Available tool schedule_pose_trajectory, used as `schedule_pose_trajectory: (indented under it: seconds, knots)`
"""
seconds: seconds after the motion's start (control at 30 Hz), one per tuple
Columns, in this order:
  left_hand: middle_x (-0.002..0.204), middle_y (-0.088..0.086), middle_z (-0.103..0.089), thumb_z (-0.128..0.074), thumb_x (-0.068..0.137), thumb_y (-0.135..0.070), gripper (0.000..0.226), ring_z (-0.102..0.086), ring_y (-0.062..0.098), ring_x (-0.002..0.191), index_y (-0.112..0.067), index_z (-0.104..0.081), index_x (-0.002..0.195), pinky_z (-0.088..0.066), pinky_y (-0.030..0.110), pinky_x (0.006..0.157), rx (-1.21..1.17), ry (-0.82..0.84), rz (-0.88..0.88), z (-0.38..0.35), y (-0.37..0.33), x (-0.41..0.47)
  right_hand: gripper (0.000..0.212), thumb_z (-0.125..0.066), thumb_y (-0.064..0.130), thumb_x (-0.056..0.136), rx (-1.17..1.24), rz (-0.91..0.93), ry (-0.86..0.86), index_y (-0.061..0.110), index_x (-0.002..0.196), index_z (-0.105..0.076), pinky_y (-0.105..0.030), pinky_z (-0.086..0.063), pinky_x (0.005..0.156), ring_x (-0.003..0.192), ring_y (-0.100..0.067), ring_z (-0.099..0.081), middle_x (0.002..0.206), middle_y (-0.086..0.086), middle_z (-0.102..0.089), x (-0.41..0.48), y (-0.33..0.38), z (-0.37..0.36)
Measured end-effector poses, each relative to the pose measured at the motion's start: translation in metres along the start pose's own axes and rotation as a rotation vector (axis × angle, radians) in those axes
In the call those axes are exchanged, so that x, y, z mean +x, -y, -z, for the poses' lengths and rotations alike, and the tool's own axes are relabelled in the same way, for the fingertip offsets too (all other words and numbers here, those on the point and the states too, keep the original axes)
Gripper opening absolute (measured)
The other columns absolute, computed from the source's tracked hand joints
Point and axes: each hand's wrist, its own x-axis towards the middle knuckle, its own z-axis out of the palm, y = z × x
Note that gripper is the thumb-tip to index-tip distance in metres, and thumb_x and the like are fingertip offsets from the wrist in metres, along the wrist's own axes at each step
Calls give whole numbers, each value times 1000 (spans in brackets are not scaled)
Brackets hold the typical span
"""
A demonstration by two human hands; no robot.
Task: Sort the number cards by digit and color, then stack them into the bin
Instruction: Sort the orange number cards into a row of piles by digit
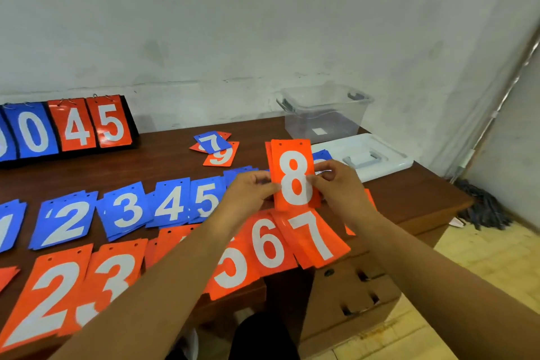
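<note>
Bare brown wooden tabletop (163, 161) lies open between the black flip scoreboard (73, 126) and the row of blue number cards (125, 207), broken only by a loose pile of 7 and 9 cards (217, 149). The clear plastic bin (306, 123) stands open-topped at back right, its white lid (394, 159) flat beside it. The upright stack of orange 8 cards (292, 175), pinched by left hand (251, 187) and right hand (336, 181), stands before it.

Card-strewn brown table (163, 161), bin (323, 114), lid (388, 155)
</note>
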Motion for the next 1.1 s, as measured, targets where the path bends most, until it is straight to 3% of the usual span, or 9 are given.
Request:
schedule_pose_trajectory:
  seconds: [0.1,0.2,0.37,0.5,0.6,0.73,0.87,0.97,1.1]
  knots:
    - [90,-5,-72,-68,91,-15,19,-71,4,70,-18,-66,110,-52,14,53,51,7,3,-21,2,-2,19,-58,30,96,-136,33,-45,16,108,-64,-30,-55,82,99,-17,-64,107,0,-68,-7,-14,32]
    - [99,2,-74,-72,88,-15,37,-72,14,85,-15,-58,122,-58,23,64,115,13,30,-39,7,-3,30,-56,38,96,-456,36,-93,18,118,-62,-25,-49,84,103,-13,-60,121,0,-64,-17,-41,61]
    - [98,3,-74,-77,83,-17,37,-71,19,90,-16,-60,116,-59,41,83,121,17,87,-62,13,-2,56,-54,59,90,-752,-27,196,30,137,-50,-40,-44,106,130,-17,-48,148,6,-45,-33,-84,78]
    - [102,6,-71,-74,85,-11,36,-71,19,85,-15,-57,116,-62,32,70,56,49,130,-78,14,-2,52,-58,54,90,-721,-30,182,31,135,-51,-44,-44,106,131,-19,-48,147,7,-46,-27,-87,100]
    - [110,7,-70,-74,85,-14,34,-72,22,91,-17,-57,115,-61,42,79,84,84,127,-91,16,-4,50,-59,51,90,-730,-26,171,30,135,-53,-45,-41,108,135,-21,-45,150,4,-44,-19,-90,113]
    - [106,-1,-67,-72,87,-17,31,-70,14,83,-18,-55,113,-62,33,74,97,116,130,-104,16,-6,41,-52,52,93,-400,-54,2,24,123,-58,-31,-54,86,109,-17,-61,124,4,-61,-17,-81,105]
    - [101,-3,-64,-70,88,-16,32,-69,11,79,-15,-55,116,-60,23,61,26,174,145,-113,13,-11,41,-65,37,90,-151,-149,56,21,126,-53,-28,-54,76,99,-17,-61,115,4,-59,-17,-66,87]
    - [108,-3,-68,-68,90,-30,33,-70,11,85,-19,-58,118,-59,24,72,307,135,-13,-108,18,-8,52,-72,29,86,-163,-191,-3,20,131,-48,-33,-55,79,105,-24,-63,126,-5,-60,-13,-65,85]
    - [132,-3,-54,-64,90,-43,47,-49,15,122,-25,-55,132,-43,31,98,922,13,-362,-88,35,6,56,-71,23,87,-357,-190,32,21,136,-43,-37,-56,82,109,-27,-63,130,-8,-59,-10,-65,81]
